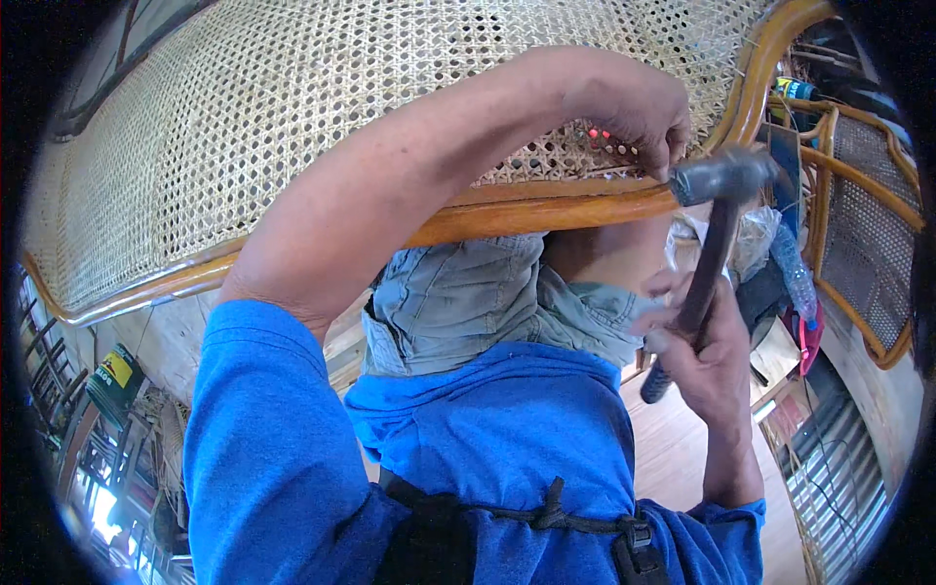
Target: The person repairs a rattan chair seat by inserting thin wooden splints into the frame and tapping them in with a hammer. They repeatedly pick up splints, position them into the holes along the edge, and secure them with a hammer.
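Observation:
A large woven cane panel [322, 107] spans the top of the view, bordered by a glossy brown wooden frame [546, 210]. My left arm reaches across it, and my left hand [648, 112] is at the panel's lower right edge by the frame. Its fingers are pinched together and point down; whatever is between them is too small to make out. In my right hand [707, 366] is a hammer [710, 263], gripped by its dark handle. The hammer's head is raised beside my left fingertips, slightly blurred. Two small red spots show on the cane near my left hand.
At the right stands a rattan chair [868, 229] with a woven back. Near it lie a clear plastic bottle [795, 271] and a crumpled plastic bag [756, 234]. A dark green can [112, 378] is at the far left, among stacked rattan pieces.

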The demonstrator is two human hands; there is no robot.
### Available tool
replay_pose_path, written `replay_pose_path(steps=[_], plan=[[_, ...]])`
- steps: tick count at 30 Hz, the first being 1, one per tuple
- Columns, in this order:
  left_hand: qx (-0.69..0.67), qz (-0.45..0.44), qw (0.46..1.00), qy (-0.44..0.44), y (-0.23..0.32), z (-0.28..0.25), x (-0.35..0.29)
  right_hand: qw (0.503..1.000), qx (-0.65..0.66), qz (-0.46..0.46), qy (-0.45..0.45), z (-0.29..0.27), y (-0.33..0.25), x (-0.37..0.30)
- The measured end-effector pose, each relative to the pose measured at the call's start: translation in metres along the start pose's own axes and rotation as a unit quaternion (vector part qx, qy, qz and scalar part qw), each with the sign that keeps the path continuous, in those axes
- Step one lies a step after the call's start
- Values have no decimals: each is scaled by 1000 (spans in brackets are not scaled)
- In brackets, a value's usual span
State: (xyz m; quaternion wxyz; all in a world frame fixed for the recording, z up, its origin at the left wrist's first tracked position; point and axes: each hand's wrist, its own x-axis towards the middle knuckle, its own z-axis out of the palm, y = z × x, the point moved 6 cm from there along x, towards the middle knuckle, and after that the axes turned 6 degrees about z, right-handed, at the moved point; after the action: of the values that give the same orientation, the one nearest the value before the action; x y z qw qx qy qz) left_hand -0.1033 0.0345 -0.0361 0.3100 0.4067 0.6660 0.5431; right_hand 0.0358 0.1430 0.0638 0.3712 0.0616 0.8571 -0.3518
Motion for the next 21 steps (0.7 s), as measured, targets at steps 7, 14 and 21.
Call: replay_pose_path(steps=[7,14,21], plan=[[32,23,999,12,-1,-1,3,997,-78,14,22,-5,-1,2],[-31,-9,999,-3,4,0,-1,987,-155,17,-29,7,-11,10],[51,55,997,20,-4,-3,3,998,-63,-1,24,1,-13,-1]])
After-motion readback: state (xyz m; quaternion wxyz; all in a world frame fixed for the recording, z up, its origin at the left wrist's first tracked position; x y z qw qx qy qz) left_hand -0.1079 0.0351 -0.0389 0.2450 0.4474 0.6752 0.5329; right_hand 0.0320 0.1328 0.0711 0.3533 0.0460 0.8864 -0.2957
